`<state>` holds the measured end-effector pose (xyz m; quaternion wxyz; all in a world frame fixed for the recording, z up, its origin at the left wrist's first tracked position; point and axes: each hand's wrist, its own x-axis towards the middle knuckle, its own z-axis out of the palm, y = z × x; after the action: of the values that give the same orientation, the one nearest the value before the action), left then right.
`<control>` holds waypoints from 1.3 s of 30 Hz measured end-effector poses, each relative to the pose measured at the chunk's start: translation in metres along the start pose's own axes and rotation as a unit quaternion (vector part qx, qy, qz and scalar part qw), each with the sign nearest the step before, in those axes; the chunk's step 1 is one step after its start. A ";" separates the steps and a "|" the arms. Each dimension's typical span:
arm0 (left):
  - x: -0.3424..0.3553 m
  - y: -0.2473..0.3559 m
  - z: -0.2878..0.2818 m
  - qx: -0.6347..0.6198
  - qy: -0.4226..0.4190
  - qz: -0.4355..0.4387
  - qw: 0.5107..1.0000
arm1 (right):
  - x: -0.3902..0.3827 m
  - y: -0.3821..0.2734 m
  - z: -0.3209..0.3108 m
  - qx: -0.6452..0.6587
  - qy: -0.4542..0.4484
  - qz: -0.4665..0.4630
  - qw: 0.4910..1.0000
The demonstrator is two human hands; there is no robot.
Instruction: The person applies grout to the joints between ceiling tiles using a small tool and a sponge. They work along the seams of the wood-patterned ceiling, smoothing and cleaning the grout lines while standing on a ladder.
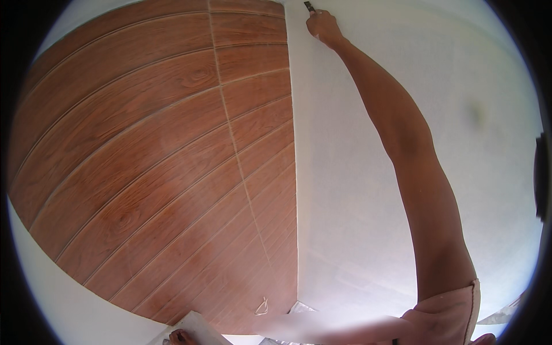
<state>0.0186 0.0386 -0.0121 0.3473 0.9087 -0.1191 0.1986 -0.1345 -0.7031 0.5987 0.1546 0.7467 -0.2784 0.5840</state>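
Note:
My right hand point(323, 27) is raised at the top of the view, at the end of a long outstretched arm. Its fingers are wrapped round a small dark tool point(309, 6), whose end sticks out toward the upper left. Most of that tool is hidden in the fist, so its exact kind does not show. The hand is in front of the white wall point(368, 230), close to the corner where it meets a wall of reddish-brown wood-look boards point(144, 144). No left hand can be made out.
A white cord loop point(262, 306) shows low against the boards. Something brown, perhaps a foot, point(183, 337) rests on a pale surface point(198, 323) at the lower edge. Crumpled sheeting point(302, 307) lies by the corner's base. A dark object point(540, 175) stands at the right rim.

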 end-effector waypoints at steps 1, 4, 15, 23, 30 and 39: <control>0.000 0.001 -0.001 0.003 -0.003 -0.002 1.000 | -0.005 -0.006 -0.006 -0.011 0.000 -0.025 1.000; -0.001 0.008 -0.004 0.004 -0.007 -0.008 1.000 | -0.023 -0.025 -0.019 0.105 -0.040 0.055 0.992; -0.002 0.001 -0.001 0.109 -0.001 0.016 0.994 | -0.377 -0.092 -0.026 0.330 -0.456 0.038 0.825; 0.000 -0.031 0.013 0.019 -0.021 0.048 0.998 | -0.949 0.006 -0.130 0.059 -0.842 0.328 0.424; 0.008 -0.057 0.029 0.123 -0.015 0.044 0.991 | -1.134 0.056 -0.335 -0.153 -0.675 0.614 0.381; 0.000 -0.066 0.030 0.243 0.020 0.209 0.947 | -1.181 -0.004 -0.290 -0.087 -0.537 0.750 0.375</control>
<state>0.0499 0.0670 -0.0712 0.0690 0.9162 -0.2472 0.3076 -0.5528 -0.2609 -0.4543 -0.4648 0.3715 -0.7986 -0.0902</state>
